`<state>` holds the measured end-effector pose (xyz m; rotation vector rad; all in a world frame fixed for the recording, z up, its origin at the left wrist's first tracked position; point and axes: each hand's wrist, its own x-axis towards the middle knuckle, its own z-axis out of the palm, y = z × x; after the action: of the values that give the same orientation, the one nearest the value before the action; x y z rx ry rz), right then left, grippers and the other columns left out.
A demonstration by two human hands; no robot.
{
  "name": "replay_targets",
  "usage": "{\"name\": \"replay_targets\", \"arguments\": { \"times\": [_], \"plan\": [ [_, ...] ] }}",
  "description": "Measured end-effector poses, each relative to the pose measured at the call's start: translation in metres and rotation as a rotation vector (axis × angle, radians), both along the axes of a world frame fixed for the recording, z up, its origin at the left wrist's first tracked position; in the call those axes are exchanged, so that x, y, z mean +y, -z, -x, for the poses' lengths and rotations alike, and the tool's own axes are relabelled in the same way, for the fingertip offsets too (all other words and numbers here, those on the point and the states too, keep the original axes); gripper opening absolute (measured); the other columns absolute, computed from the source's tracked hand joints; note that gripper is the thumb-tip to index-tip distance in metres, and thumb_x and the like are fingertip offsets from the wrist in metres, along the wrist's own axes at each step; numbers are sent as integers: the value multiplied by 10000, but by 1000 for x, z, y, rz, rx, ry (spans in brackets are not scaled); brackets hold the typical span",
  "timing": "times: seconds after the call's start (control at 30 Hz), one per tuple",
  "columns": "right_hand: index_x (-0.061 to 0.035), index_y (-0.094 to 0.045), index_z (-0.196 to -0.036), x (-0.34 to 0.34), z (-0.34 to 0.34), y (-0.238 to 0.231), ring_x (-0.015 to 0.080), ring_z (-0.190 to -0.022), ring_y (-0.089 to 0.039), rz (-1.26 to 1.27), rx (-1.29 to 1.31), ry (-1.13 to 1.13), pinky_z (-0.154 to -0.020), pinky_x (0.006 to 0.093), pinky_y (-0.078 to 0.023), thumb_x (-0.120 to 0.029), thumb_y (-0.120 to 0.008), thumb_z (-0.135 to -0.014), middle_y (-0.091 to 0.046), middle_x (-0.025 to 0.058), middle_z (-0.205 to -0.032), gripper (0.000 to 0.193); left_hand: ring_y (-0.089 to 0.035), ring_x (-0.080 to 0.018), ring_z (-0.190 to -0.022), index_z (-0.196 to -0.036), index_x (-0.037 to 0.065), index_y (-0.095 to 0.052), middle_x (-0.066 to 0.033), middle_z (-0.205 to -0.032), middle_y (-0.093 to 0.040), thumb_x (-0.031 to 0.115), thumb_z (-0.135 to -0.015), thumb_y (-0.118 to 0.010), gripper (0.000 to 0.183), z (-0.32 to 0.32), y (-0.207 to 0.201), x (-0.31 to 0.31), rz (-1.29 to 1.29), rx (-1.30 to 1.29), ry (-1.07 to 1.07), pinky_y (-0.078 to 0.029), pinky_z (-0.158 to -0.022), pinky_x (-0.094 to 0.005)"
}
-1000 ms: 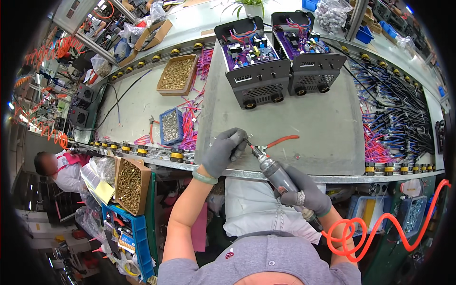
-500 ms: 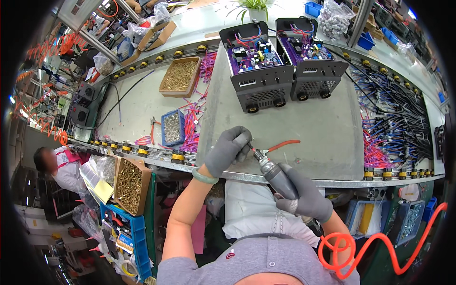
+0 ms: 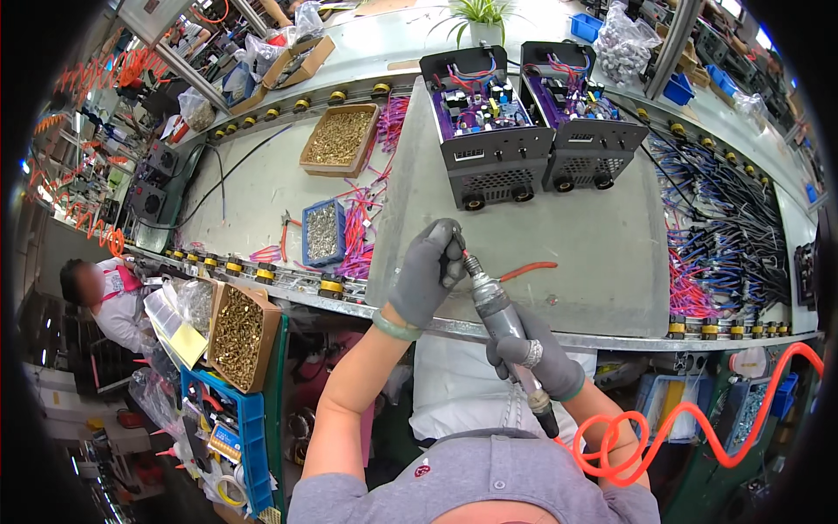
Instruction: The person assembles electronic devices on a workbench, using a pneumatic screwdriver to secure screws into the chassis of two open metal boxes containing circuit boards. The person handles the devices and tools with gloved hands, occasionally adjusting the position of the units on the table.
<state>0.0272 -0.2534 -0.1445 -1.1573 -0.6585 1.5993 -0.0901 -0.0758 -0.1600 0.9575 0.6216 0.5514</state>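
Note:
My right hand (image 3: 543, 356), in a grey glove, is wrapped round a grey and silver air screwdriver (image 3: 496, 307) that tilts up and to the left. An orange coiled hose (image 3: 681, 419) runs from near its lower end to the right. My left hand (image 3: 422, 275), also gloved, is pinched beside the driver's tip; whatever its fingertips hold is too small and covered to name. A red-handled tool (image 3: 529, 269) lies on the grey mat (image 3: 602, 279) behind the driver. Two open black device housings (image 3: 497, 157) with purple circuit boards stand beyond my hands.
To the left are a tray of brass-coloured parts (image 3: 367, 162), a blue bin of silver parts (image 3: 339, 234), pink wires (image 3: 358, 231) and pliers (image 3: 285, 237). Bundled cables (image 3: 733, 218) lie at right. A box of brass parts (image 3: 262, 349) stands below left, near another person (image 3: 118, 306).
The air screwdriver has swung more upright, its lower end now showing below my right hand. My left fingers stay by its tip. The whole view has shifted slightly.

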Motion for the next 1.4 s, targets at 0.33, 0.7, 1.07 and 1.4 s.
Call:
{"name": "replay_targets", "arguments": {
  "times": [0.33, 0.7, 1.07, 1.4],
  "plan": [
    [-17, -455, -1182, -4, -3, 0, 115, -601, -556, 1, -34, 11, -535, 259, -470, -408, -689, -724, -559, 68, -790, 646, -414, -59, -511, -942, 82, -508, 14, -692, -465, 322, -1024, -429, 266, 3, 0, 10, 8, 20, 90, -322, -418, -187],
    [-21, -475, -1211, -6, -10, 1, 120, -638, -576, 19, -180, -25, -565, 272, -486, -356, -719, -714, -554, 71, -867, 647, -446, -77, -471, -1000, 23, -524, -1, -676, -490, 287, -1017, -453, 274, 1, -15, 11, -11, 114, 84, -321, -382, -202],
    [-24, -467, -1229, -11, -11, 5, 112, -551, -573, 36, 265, -11, -478, 227, -452, -467, -666, -748, -570, 60, -716, 684, -456, -87, -450, -876, 46, -520, 0, -612, -472, 363, -983, -484, 336, 3, -21, 6, -210, 219, 51, -340, -399, -215],
    [-19, -458, -1166, 12, 0, -2, 106, -551, -555, 20, 36, 32, -485, 242, -455, -394, -654, -792, -578, 63, -761, 564, -424, -80, -430, -848, 68, -502, -8, -606, -474, 404, -978, -499, 361, 14, -2, 7, -120, 157, 162, -318, -390, -213]
  ]
}}
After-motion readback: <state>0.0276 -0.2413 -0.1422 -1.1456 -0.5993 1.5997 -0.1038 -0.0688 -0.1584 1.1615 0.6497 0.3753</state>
